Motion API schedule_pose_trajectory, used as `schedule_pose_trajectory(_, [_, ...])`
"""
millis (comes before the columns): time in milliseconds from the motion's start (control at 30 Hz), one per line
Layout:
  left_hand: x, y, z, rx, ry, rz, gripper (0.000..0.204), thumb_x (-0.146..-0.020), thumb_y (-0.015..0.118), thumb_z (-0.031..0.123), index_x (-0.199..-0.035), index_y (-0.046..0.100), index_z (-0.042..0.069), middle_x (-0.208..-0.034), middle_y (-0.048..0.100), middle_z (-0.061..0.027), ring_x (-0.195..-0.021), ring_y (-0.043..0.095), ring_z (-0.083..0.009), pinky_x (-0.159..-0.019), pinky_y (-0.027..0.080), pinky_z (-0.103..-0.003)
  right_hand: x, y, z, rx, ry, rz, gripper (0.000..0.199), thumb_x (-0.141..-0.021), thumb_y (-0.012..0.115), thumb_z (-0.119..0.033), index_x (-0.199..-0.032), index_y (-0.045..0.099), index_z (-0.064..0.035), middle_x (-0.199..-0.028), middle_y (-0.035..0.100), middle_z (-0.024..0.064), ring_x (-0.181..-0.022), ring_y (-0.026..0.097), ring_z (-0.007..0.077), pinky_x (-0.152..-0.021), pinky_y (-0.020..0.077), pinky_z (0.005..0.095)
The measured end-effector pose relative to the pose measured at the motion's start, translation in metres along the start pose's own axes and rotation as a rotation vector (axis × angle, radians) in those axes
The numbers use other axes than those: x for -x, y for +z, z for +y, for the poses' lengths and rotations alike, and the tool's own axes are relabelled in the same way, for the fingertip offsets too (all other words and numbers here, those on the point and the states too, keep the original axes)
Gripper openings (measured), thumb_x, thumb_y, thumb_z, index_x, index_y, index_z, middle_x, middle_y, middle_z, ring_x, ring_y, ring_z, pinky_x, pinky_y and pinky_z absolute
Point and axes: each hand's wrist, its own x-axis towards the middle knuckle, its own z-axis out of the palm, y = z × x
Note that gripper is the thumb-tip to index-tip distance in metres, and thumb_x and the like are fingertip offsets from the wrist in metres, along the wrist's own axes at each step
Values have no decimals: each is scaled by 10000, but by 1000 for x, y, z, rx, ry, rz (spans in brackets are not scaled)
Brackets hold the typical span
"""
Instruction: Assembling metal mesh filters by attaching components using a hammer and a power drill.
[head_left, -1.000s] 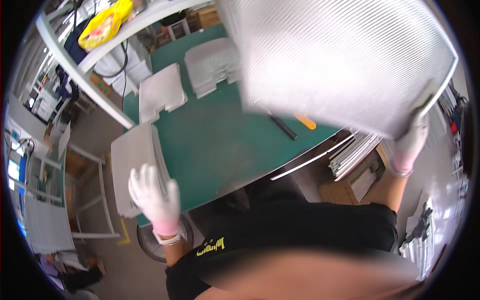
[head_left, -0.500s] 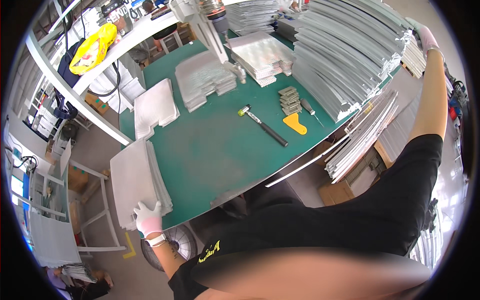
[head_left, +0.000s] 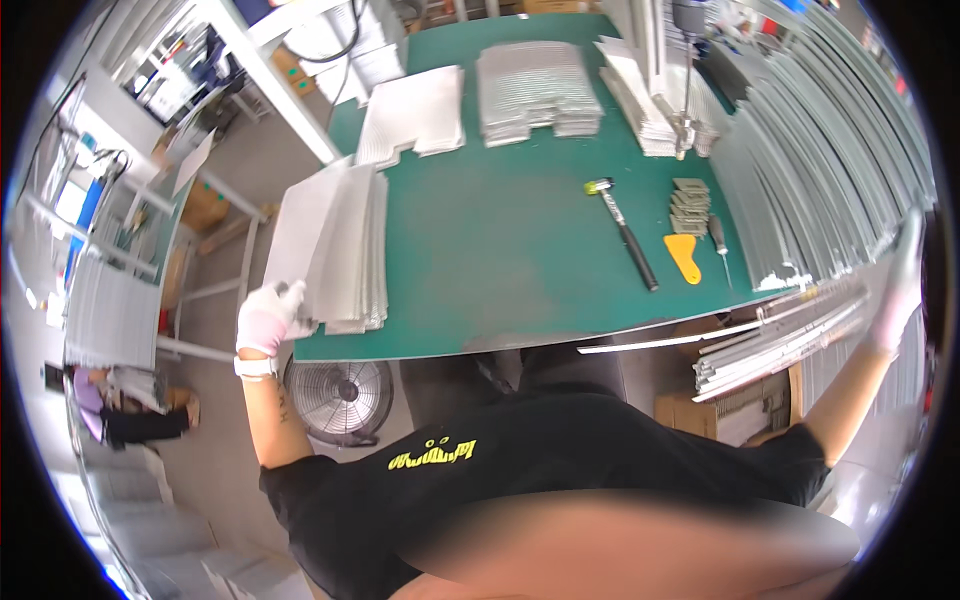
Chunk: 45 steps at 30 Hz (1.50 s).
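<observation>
My left hand [head_left: 268,318], in a white and pink glove, has its fingers closed on the near edge of a flat white panel [head_left: 310,225]. That panel lies askew over a stack of similar panels [head_left: 370,265] on the left of the green table. At the far right my gloved right hand [head_left: 903,285] reaches up beside the end of a tall stack of long grey-white panels [head_left: 825,165]. Its fingers look stretched out, but the picture's rim blurs them, and I cannot tell whether they touch the stack.
On the green table [head_left: 500,250] lie a mallet [head_left: 625,240], a yellow scraper [head_left: 682,258], a screwdriver [head_left: 718,238] and small metal pieces [head_left: 690,205]. More panel stacks [head_left: 540,90] stand behind. White strips [head_left: 780,345] jut out below the right edge; a fan [head_left: 345,390] stands below left.
My view has swung to the right. The left hand has gone from resting on the stack to gripping a panel, now skewed. My right arm has come lower and nearer along the tall stack.
</observation>
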Motion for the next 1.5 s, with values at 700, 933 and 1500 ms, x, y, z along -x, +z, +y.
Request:
schedule_pose_trajectory(700, [51,63,248,-88,695,-525,717,-915,492,700,-1032,680,19,-842,735,-149,-808,724,-366,-745,567,-477,299,320,-160,-208,-833,-1228,660,-887,599,-360,-1489,454,-130,-1553,407,178,-1453,342,405,-1203,233,569])
schedule_pose_trajectory(933, [-227,116,214,-274,329,-57,408,-910,541,444,-1032,771,130,-1058,752,-133,-981,719,-314,-889,509,-499,290,356,-144,-300,-982,-1230,619,-832,546,-222,-1442,510,-122,-1544,430,160,-1460,342,376,-1211,215,567])
schedule_pose_trajectory(1500, [-381,132,181,7,48,-451,619,-834,698,451,-1273,662,16,-1368,610,-221,-1261,585,-423,-1043,459,-491,283,357,-139,-263,-910,-1237,599,-800,568,-222,-1393,556,-143,-1515,464,141,-1439,373,359,-1203,227,560])
